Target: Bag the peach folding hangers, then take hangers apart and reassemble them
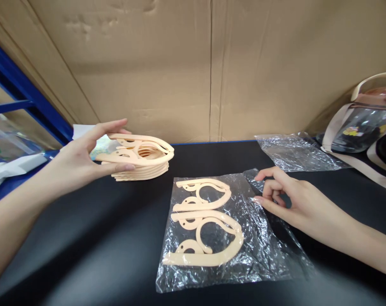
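Note:
My left hand (pixel 99 148) is closed around the sides of a cream folded travel hanger (pixel 151 160), thumb on the near edge and fingers on the far edge. This hanger is at the top of a stack of similar hangers (pixel 142 173), slightly tilted over it. In front of me lies a clear plastic bag (pixel 259 250) with two folded hangers (pixel 208 238) inside, one nearer than the other. My right hand (pixel 283 197) hovers at the bag's upper right edge, its thumb and index finger apart and the other fingers curled. Whether its fingertips touch the film is unclear.
Another clear plastic bag (pixel 301 151) lies flat at the back right, beside a transparent bottle (pixel 358 127) with a strap. Brown cardboard (pixel 167 72) stands behind the black table (pixel 84 246). A blue metal frame (pixel 36 102) borders the left, with white paper near it.

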`<state>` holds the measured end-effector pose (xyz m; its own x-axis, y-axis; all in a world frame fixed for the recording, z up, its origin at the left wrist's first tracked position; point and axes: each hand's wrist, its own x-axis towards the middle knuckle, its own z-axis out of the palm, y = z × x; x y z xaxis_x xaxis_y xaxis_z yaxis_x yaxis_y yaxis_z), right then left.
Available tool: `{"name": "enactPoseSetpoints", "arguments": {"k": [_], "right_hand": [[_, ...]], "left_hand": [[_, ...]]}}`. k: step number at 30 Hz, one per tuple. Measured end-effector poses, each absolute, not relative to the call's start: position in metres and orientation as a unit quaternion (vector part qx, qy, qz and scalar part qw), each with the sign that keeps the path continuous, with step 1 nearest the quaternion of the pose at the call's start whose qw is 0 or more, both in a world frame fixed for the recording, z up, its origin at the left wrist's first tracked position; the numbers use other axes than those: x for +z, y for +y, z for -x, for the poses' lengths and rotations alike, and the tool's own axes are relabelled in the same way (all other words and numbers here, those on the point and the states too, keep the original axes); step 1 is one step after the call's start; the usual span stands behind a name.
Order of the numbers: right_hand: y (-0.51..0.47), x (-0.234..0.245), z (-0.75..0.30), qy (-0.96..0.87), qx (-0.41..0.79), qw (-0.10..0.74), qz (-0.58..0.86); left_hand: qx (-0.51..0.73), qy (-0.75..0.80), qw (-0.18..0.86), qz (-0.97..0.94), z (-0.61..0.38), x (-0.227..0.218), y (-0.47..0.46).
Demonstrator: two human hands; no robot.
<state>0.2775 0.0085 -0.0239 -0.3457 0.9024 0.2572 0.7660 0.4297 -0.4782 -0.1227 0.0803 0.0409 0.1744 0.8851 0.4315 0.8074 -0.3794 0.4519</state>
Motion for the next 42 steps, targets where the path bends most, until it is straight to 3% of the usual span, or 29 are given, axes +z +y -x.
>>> {"name": "enactPoseSetpoints", "arguments": {"k": [10,20,28,36,42], "right_hand": [[-0.008,-0.010,-0.268,-0.788,0.106,0.381,0.472],[-0.016,-0.002,-0.257,-0.696,0.492,0.278,0.443],[-0.009,-0.007,-0.258,-0.652,0.548,0.271,0.449],[-0.011,-0.006,-0.259,-0.713,0.480,0.259,0.442],[-0.018,-0.012,-0.257,-0.856,0.153,0.303,0.390]], "left_hand": [[0.384,0.360,0.023,-0.850,0.038,0.014,0.010],[0.319,0.284,0.046,-0.903,0.019,-0.004,0.006],[0.297,0.278,0.066,-0.911,0.019,-0.011,0.011],[0.307,0.288,0.055,-0.905,0.022,-0.010,0.011],[0.329,0.298,0.050,-0.895,0.019,-0.011,0.007]]}}
